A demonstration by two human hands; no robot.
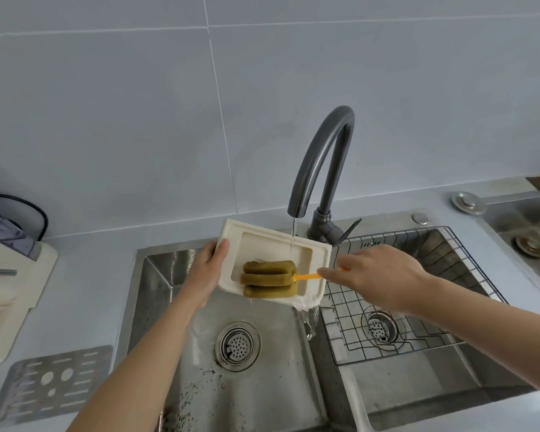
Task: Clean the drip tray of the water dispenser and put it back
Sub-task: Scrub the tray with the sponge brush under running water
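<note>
A cream plastic drip tray point(264, 241) is held tilted over the left basin of a steel sink point(156, 307). My left hand point(205, 272) grips its left edge. My right hand point(374, 275) holds the orange handle of a sponge brush point(270, 277), whose olive-green sponge head lies inside the tray's hollow. A thin stream of water runs from the dark grey tap point(321, 169) into the tray and spills off its lower right corner into the sink. The tray's metal grille cover point(47, 385) lies flat on the counter at the lower left.
The right basin holds a wire rack point(418, 294) above its drain. A cream appliance point(3, 294) with a black cord stands at the far left. A second sink point(530, 244) shows at the right edge. Grey wall tiles rise behind the counter.
</note>
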